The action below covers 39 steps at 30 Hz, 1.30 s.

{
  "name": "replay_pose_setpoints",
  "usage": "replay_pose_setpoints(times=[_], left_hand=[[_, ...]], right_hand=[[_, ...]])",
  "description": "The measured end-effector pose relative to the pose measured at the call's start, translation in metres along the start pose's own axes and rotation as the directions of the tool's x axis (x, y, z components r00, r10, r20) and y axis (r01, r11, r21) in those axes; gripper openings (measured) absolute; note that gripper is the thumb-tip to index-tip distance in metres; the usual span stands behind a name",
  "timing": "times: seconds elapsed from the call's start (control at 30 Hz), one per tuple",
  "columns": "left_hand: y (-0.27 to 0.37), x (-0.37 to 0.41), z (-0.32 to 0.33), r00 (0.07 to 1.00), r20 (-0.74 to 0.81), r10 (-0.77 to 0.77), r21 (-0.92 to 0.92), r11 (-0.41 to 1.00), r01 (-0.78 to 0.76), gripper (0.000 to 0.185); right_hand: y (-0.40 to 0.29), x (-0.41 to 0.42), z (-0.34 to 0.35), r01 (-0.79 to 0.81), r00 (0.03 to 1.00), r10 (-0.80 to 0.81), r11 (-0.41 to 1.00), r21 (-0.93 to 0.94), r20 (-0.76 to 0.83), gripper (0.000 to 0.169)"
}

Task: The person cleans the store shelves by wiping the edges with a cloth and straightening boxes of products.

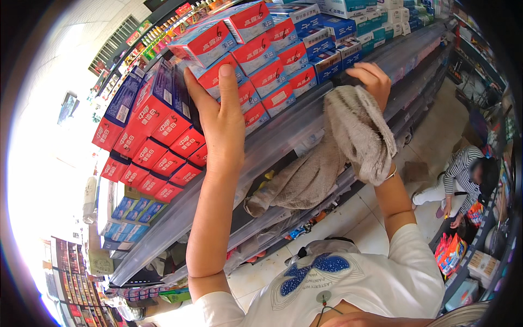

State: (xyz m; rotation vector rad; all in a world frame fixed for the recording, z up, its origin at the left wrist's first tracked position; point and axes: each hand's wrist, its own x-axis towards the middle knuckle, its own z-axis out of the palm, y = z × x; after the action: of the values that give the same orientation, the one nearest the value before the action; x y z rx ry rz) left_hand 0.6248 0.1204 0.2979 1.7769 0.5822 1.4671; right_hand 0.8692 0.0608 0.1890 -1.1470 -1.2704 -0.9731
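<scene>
My left hand (218,110) grips the corner of a stack of red-and-blue toothpaste boxes (263,73). Its thumb lies on the box fronts and a finger runs along the stack's left side; the other fingers are hidden. Left of that hand stands a second stack, of red and dark-blue toothpaste boxes (149,153). Over at the shelf's front edge, my right hand (374,81) has curled fingers and holds a grey-brown plush cloth (359,131). The cloth covers the wrist, and its long end hangs down across the lower shelves.
A clear plastic strip (163,233) runs along the shelf front. Blue-and-white boxes (327,45) and teal-and-white cartons (369,24) line the shelf rightward. Across the aisle, a person in a striped top (466,171) crouches by low shelves with bright packets (449,253).
</scene>
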Motion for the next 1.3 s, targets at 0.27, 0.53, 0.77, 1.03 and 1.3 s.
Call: replay_pose_setpoints(times=[0.27,0.53,0.77,1.03,1.3], left_hand=[[0.006,0.003,0.003,0.994,0.021,-0.106,-0.186,0.977,0.108,0.093],[0.004,0.0,-0.002,0.991,0.1,-0.087,-0.149,0.984,0.101,0.09],[0.003,0.0,-0.006,0.993,0.114,-0.026,-0.156,0.987,0.043,0.081],[-0.002,0.0,-0.007,0.996,0.091,0.006,-0.162,0.987,0.009,0.079],[0.0,0.0,-0.006,0.996,0.089,-0.019,-0.187,0.982,0.035,0.076]], right_hand=[[-0.031,0.063,0.001,0.251,0.962,-0.257,0.965,0.072,0.092,0.055],[-0.022,0.072,0.008,0.288,0.935,-0.307,0.949,0.124,0.178,0.055],[-0.031,0.08,0.009,0.316,0.927,-0.337,0.938,0.139,0.167,0.049],[-0.043,0.084,-0.001,0.303,0.937,-0.319,0.945,0.122,0.144,0.041],[-0.044,0.077,0.004,0.277,0.954,-0.277,0.961,0.019,0.118,0.046]])
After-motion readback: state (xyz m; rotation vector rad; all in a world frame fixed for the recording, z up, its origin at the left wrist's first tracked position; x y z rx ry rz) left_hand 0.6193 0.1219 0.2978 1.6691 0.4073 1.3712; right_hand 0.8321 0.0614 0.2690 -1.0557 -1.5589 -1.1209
